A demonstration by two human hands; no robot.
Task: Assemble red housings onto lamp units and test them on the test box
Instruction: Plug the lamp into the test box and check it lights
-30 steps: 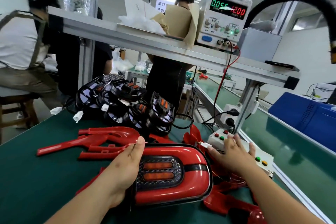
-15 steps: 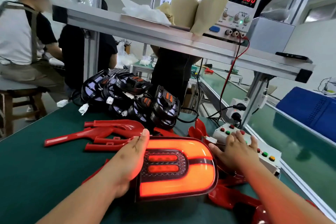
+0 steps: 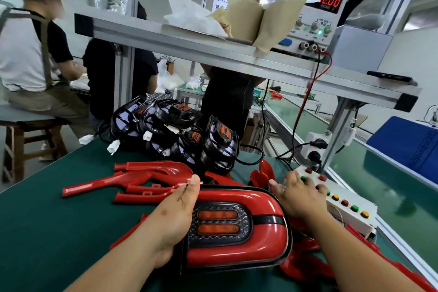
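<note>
On the table [image 3: 47,220], the left hand [image 3: 175,216] grips the lamp [image 3: 220,223] in its red housing [image 3: 237,255] by the left edge; the right hand [image 3: 301,197] lies wide open, fingers spread on the test box [image 3: 350,213].

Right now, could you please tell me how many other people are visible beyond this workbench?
3: a seated person at far left, a person in black partly behind the shelf post, and a standing person behind the shelf at centre. Others may be hidden.
</note>
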